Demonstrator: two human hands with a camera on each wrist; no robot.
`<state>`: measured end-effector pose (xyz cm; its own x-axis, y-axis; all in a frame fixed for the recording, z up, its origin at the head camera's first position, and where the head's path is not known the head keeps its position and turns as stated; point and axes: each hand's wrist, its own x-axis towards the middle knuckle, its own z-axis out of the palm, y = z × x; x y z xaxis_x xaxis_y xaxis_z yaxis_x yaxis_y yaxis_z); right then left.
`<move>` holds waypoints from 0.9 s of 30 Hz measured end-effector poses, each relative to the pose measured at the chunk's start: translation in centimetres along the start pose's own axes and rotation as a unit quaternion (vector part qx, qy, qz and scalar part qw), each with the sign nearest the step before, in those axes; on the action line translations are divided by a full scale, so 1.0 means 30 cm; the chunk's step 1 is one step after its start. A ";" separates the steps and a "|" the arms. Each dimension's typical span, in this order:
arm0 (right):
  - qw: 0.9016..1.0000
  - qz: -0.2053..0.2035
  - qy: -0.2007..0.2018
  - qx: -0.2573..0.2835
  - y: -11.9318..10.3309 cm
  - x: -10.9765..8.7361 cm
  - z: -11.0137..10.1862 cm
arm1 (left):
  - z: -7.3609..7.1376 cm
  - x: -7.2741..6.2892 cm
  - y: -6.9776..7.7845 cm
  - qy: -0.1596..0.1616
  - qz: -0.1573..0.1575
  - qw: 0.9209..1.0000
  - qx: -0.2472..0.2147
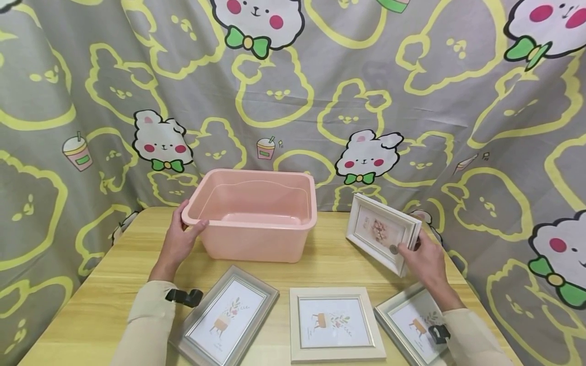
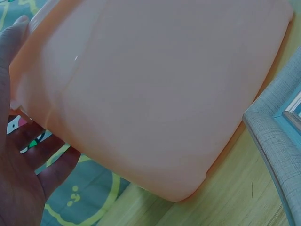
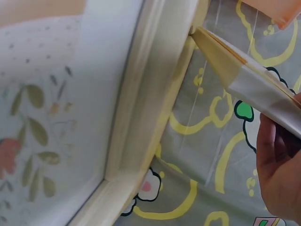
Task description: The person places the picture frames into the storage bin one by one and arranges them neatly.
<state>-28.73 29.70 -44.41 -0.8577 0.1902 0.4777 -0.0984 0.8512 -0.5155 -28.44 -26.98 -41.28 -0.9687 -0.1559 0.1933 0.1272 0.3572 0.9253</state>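
My left hand (image 1: pixel 182 239) grips the left front corner of a pink plastic bin (image 1: pixel 254 244), thumb over the rim and fingers along its outer side. The bin stands upright on the table, and its visible inside holds nothing. At the right, my right hand (image 1: pixel 426 256) pinches the right edge of a white picture frame (image 1: pixel 383 231), which is tilted, with a pinkish flower picture facing the head camera. In the right wrist view this picture frame (image 3: pixel 254 89) is seen edge-on between thumb and fingers. Whether its lower corner touches the table I cannot tell.
Along the near side of the wooden table (image 1: pixel 329 274) lie a grey picture frame (image 1: pixel 267 295), a cream picture frame (image 1: pixel 336 353) and a silver-edged picture frame (image 1: pixel 393 328) under my right forearm. A patterned curtain (image 1: pixel 274 112) hangs behind the table and around its sides.
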 end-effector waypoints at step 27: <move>0.996 -0.008 0.086 0.040 -0.092 0.045 -0.038 | 0.007 -0.015 0.022 0.005 0.008 1.000 -0.006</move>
<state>-29.04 28.18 -41.53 -0.7580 0.2634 0.5968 -0.1568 0.8145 -0.5586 -27.96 -26.47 -40.82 -0.9641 -0.1599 0.2121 0.1460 0.3484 0.9259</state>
